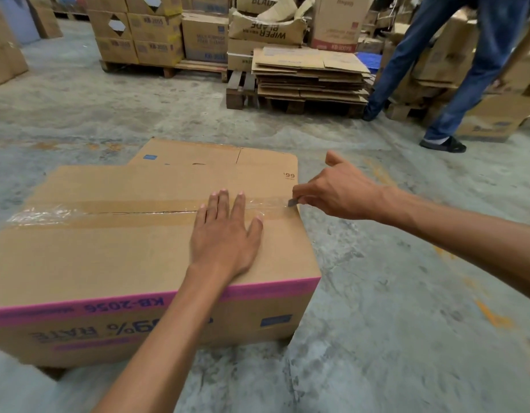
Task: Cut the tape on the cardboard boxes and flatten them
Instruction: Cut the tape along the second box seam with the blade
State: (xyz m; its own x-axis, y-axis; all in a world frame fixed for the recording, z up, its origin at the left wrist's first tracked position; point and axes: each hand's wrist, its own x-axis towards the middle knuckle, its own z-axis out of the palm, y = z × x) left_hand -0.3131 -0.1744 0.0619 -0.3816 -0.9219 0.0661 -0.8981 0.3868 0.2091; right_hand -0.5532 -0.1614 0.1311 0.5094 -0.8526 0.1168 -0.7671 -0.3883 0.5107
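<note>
- Concrete floor (377, 293) of a warehouse; a sealed brown box (123, 257) sits on it, low and close in front, with a pink band and blue print along its near side; it looks light and probably empty, stiff at the edges but likely to buckle mid-panel, so best pressed on the top face beside the seam.
- Stack (311, 76) of flattened cardboard on a pallet far behind; another person's legs (466, 70) at the right.
- Left hand (225, 236) flat on the box top, fingers spread, holding nothing.
- Right hand (338, 192) pinches a small blade (293, 202); grip pressed tight.
- Clear tape (138, 208) runs along the centre seam, wrinkled and glossy; the blade meets it at the right edge.
</note>
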